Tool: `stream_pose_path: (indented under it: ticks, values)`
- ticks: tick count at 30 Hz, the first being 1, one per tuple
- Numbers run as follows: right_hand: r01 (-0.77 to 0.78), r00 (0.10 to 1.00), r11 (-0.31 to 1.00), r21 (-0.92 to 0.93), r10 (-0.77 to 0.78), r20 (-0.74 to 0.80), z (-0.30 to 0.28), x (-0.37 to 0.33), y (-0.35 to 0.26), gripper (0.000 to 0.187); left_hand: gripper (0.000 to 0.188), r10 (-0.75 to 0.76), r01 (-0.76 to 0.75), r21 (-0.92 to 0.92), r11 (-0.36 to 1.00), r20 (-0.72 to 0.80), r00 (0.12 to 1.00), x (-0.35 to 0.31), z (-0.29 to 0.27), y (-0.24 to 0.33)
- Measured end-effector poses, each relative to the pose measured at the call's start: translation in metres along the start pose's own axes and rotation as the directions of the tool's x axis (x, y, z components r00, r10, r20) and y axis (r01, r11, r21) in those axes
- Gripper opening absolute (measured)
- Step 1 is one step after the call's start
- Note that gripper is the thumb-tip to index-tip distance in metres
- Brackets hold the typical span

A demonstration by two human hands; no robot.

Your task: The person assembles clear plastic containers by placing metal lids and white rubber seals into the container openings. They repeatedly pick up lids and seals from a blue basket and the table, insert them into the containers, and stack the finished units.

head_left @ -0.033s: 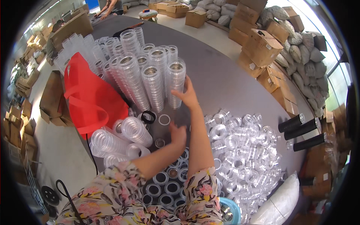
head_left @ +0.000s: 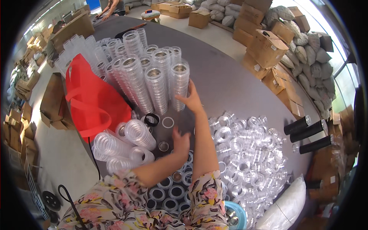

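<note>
- The grey table (head_left: 222,76) is the biggest thing, and it carries nearly all the others.
- The tall clear stacks (head_left: 130,76) stand close together on its far left part, made of round plastic pieces put one on another.
- The heap of clear rings (head_left: 253,168) spreads loosely to the right of the right forearm.
- The red cloth bag (head_left: 92,107) lies at the left edge, in front of the stacks.
- Several lying clear stacks (head_left: 140,134) are just beside this bag, toward the person.
- The front stack (head_left: 178,82) stands upright at the right end of the tall group.
- The right hand (head_left: 191,99) is half closed around the right side of the front stack; its thumb is on the near face and its fingers are at the far side.
- The left hand (head_left: 181,143) is a little blurred, partly open above the table, with fingers apart; I see nothing held in it.
- The black ring (head_left: 153,124) lies left of the white ring.
- The white ring (head_left: 162,122) lies flat, near the left fingertips.
- The small clear cap (head_left: 163,146) rests just left of the left hand.
</note>
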State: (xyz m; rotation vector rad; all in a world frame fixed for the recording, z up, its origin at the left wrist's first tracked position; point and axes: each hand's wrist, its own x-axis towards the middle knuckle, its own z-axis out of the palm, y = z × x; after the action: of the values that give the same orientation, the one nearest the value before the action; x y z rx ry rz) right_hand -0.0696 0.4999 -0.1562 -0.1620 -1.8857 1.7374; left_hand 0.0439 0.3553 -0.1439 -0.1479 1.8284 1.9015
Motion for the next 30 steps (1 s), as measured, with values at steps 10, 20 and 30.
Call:
stream_pose_path:
  ticks: [10,20,30]
  values:
    - [-0.278,0.955,0.873,-0.401,0.204,-0.217,0.023,-0.047,0.088,0.088,0.041,0.279,-0.513,0.060,0.856,0.783,0.556,-0.100,-0.166,0.016]
    - [-0.200,0.945,0.789,-0.581,-0.001,-0.327,0.033,-0.041,0.119,0.077,0.034,-0.440,0.295,0.327,0.898,0.648,0.621,-0.097,-0.318,-0.059]
    - [-0.289,0.917,0.914,-0.285,0.178,-0.358,0.033,-0.107,-0.058,0.024,0.071,0.311,-0.444,0.449,0.775,0.341,0.887,-0.101,-0.349,-0.110]
